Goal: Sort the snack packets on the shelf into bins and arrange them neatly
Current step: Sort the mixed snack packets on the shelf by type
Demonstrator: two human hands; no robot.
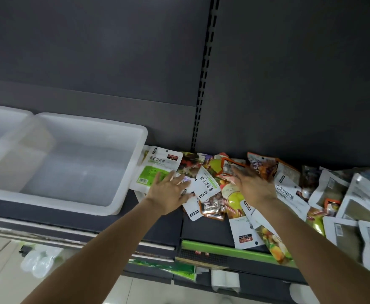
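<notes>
Barely begun: white bin [122, 172] empty, packets [256, 194] heaped on shelf [203, 229]; left hand [168, 194] and right hand [254, 187] spread flat on pile, holding nothing.

A dark grey back panel [92, 51] rises behind the shelving, split by a black slotted upright rail [203, 80]. A bright green price strip [219, 249] runs along the front edge. Below, a pale tiled floor [2, 281] shows, with a crumpled clear plastic bag [38, 262] lying on it.
</notes>
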